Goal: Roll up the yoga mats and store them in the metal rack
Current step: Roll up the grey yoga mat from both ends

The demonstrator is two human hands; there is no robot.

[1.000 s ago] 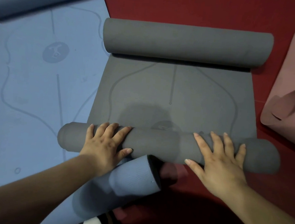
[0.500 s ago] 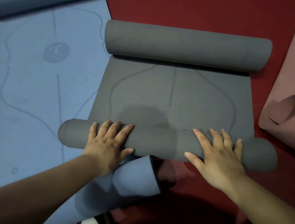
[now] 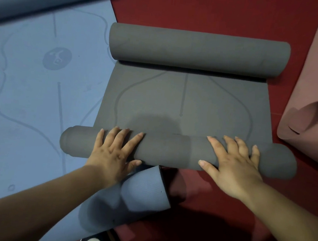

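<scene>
Grey matte roll (image 3: 171,151) lies under left hand (image 3: 112,152) and right hand (image 3: 232,164), fingers (image 3: 216,145) spread flat.

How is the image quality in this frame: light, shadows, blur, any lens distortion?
Head view: dim, soft light, no glare; a round shadow lies on the flat part of the grey mat; left hand and right hand look sharp, no motion blur; the wide-angle lens bows the near roll at its ends.

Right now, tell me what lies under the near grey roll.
The roll overlaps the blue mat at its left end and the red floor at its right. Whether the curled blue end reaches under it is hidden.
</scene>
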